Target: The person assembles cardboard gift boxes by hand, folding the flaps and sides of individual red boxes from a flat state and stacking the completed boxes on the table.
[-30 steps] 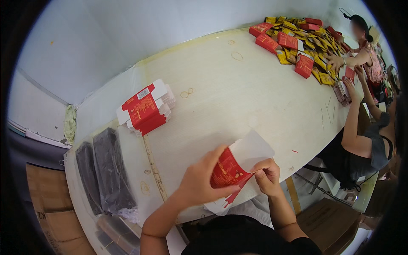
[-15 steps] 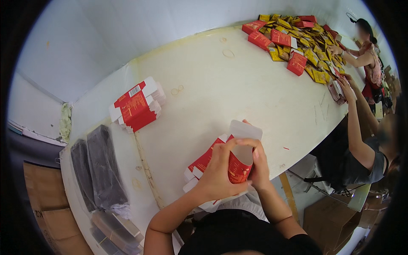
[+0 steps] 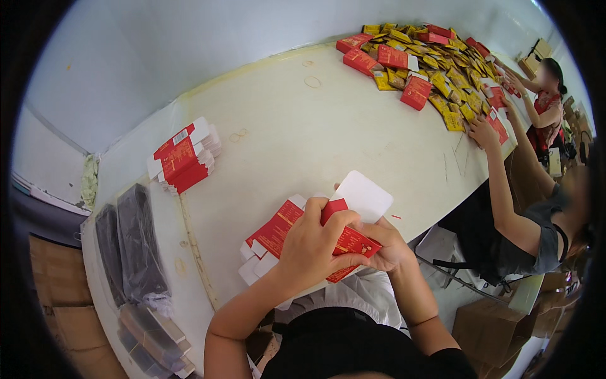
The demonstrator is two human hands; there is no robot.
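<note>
Red carton [image 3: 355, 242], gripped between left hand [image 3: 309, 245] and right hand [image 3: 392, 249] above the near table [image 3: 297, 145] edge, risked creasing (thin card, seemingly) under excess squeeze.

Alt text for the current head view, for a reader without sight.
A person's left hand and right hand hold a red carton, its white flap raised, at a white table. Flat red cartons lie stacked at left; two co-workers are at right, by heaped yellow packets.
</note>
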